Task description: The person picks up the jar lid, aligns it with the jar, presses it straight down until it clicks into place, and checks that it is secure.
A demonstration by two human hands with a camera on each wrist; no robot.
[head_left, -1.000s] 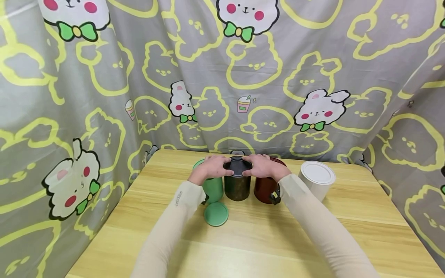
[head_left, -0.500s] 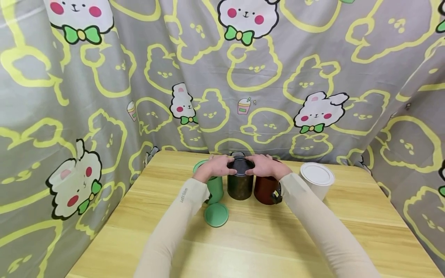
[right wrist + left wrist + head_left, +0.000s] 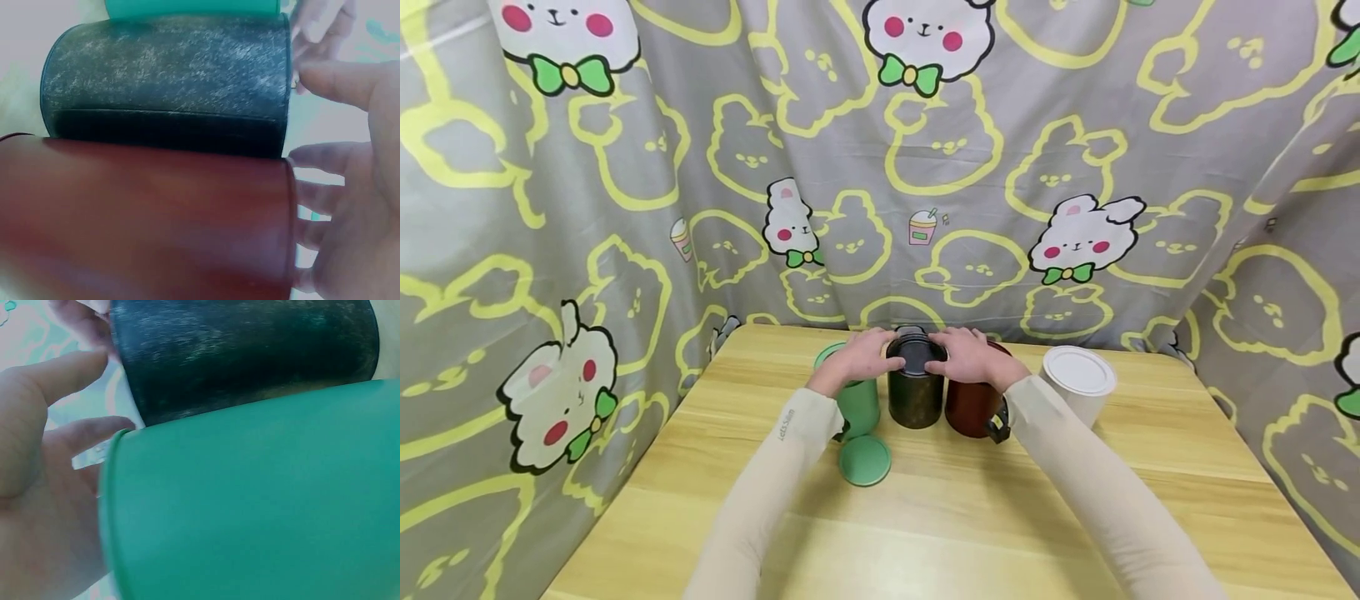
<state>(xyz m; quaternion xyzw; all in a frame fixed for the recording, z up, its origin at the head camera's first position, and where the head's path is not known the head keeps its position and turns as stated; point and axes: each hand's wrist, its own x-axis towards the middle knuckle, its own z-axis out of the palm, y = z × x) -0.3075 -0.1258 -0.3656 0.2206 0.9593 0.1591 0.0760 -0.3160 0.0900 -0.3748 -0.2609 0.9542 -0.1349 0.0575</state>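
In the head view a dark, mottled canister [image 3: 915, 402] stands upright between a green canister [image 3: 859, 408] and a dark red canister [image 3: 967, 410]. Both hands hold its black lid [image 3: 917, 357] from opposite sides. My left hand [image 3: 867, 357] has its thumb at the front edge and its fingers toward the back, above the green canister. On the other side my right hand [image 3: 968, 358] mirrors this above the red one. The right wrist view shows that thumb [image 3: 331, 81] at the top rim. Part of the red canister's top is hidden by the right hand.
A round green lid [image 3: 865, 461] lies flat in front of the green canister. To the right stands a white canister [image 3: 1078, 383] with its white lid on. The wooden table [image 3: 895, 542] meets a patterned grey curtain [image 3: 970, 167] at the back.
The dark canister has shifted slightly right, away from the green one, with both hands still on its lid. The other canisters and the loose lid stay put.
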